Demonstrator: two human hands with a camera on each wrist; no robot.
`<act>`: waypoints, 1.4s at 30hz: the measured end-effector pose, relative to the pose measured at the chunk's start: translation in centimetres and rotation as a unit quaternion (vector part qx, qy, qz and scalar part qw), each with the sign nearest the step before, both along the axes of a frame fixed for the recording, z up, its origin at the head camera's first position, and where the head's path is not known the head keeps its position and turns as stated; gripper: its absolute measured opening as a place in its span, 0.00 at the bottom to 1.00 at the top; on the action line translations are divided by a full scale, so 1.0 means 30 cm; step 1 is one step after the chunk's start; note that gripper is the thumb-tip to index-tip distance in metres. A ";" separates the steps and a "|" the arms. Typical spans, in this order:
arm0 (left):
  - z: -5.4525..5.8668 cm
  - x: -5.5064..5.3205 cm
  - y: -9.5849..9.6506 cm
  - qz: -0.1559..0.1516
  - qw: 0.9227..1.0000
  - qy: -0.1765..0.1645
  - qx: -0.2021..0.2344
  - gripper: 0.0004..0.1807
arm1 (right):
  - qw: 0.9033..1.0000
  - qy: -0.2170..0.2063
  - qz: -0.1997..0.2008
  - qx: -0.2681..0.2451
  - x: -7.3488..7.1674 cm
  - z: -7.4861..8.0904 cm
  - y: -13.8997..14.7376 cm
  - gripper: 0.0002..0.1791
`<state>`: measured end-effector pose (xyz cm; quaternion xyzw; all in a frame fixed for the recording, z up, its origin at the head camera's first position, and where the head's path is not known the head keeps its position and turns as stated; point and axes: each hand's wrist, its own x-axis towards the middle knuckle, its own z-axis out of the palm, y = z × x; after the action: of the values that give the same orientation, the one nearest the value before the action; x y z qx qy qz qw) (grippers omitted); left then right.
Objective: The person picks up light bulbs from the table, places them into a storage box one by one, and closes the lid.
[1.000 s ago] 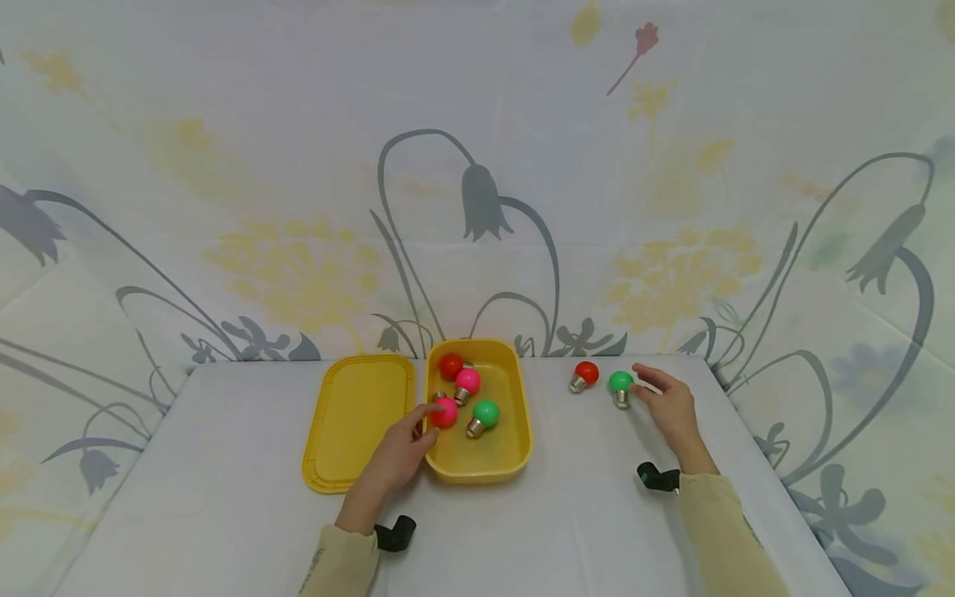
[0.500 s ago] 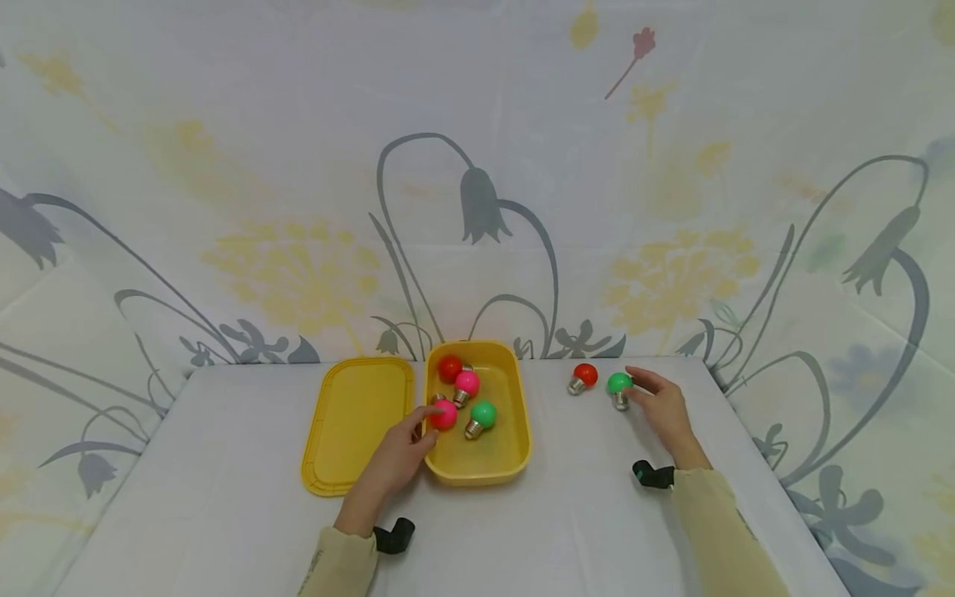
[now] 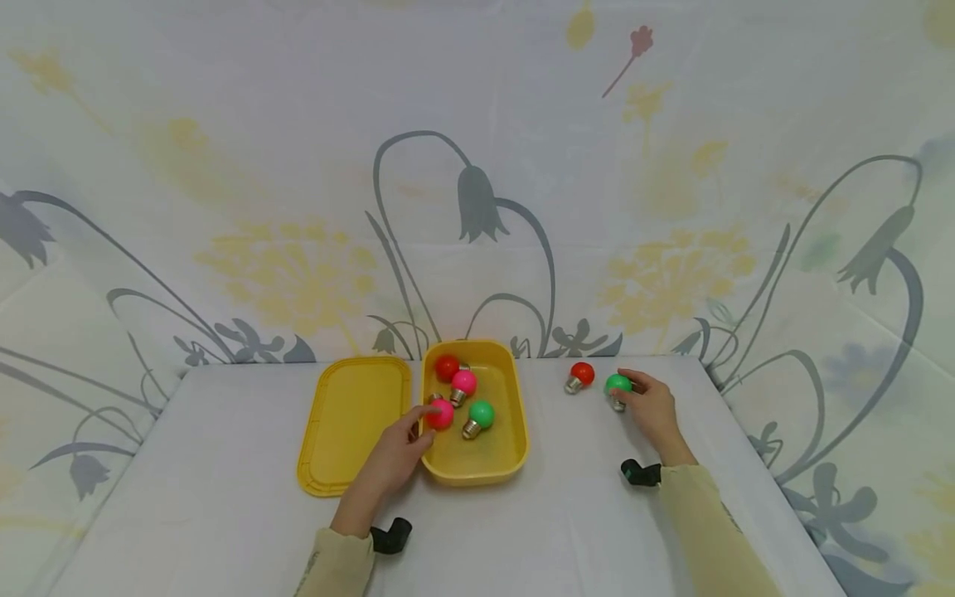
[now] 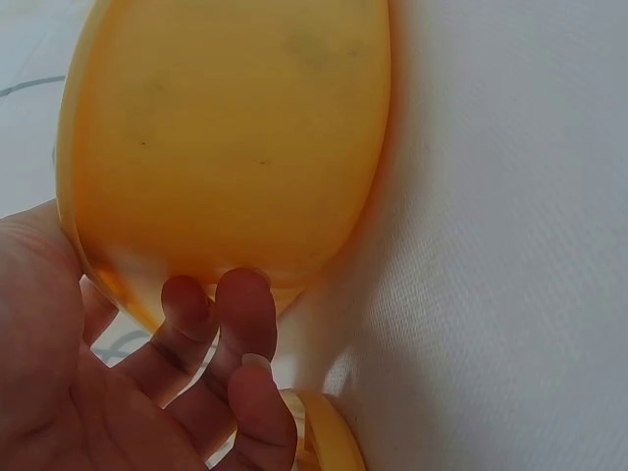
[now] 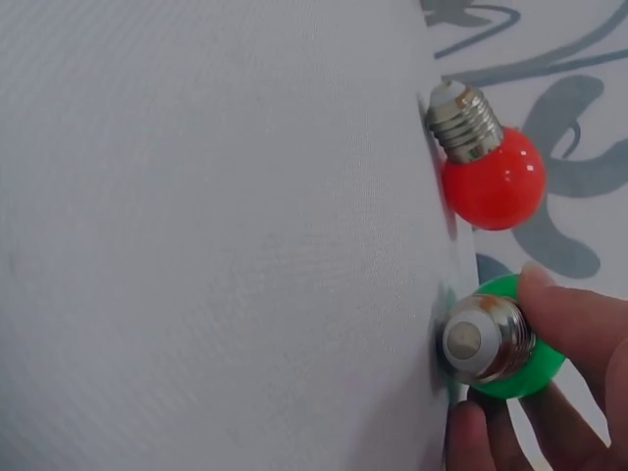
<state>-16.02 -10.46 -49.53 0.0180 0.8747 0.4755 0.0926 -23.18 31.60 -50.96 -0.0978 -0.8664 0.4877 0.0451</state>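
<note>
My right hand (image 3: 651, 408) pinches a green light bulb (image 3: 615, 382) on the table, thumb and fingers round its globe. The right wrist view shows its silver screw base (image 5: 486, 340) towards the camera. A red light bulb (image 3: 582, 374) lies just left of it. My left hand (image 3: 395, 452) holds the left wall of a yellow plastic box (image 3: 515, 452); in the left wrist view several curled fingers (image 4: 245, 309) are outside that wall. Inside the box lie a red bulb (image 3: 447, 367), two pink bulbs (image 3: 464, 382) and a green bulb (image 3: 482, 414). The left index finger reaches over the nearer pink bulb (image 3: 441, 414).
A flat yellow lid (image 3: 354, 423) lies left of the box, partly behind my left hand. White cloth covers the table (image 3: 559, 531). A flower-printed curtain (image 3: 477, 99) rises behind the table's far edge.
My right hand has moved slightly left, and its fingers have closed round the green bulb. The left hand stays at the box's left wall. The head view has shifted a little.
</note>
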 end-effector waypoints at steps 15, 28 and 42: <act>-0.007 -0.004 -0.002 -0.008 1.000 0.009 -0.003 0.20 | 0.999 -0.013 -0.035 -0.001 0.009 -0.001 -0.005 0.27; -0.004 -0.001 -0.001 -0.004 1.000 0.008 -0.003 0.20 | 0.999 -0.014 -0.029 -0.026 0.025 -0.010 0.015 0.28; -0.004 0.002 0.003 0.002 1.000 0.009 0.004 0.20 | 0.997 -0.015 -0.036 -0.071 0.029 -0.013 0.020 0.28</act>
<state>-15.95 -10.38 -49.65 0.0207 0.8735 0.4791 0.0833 -22.30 32.19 -51.35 -0.1390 -0.8259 0.5447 0.0429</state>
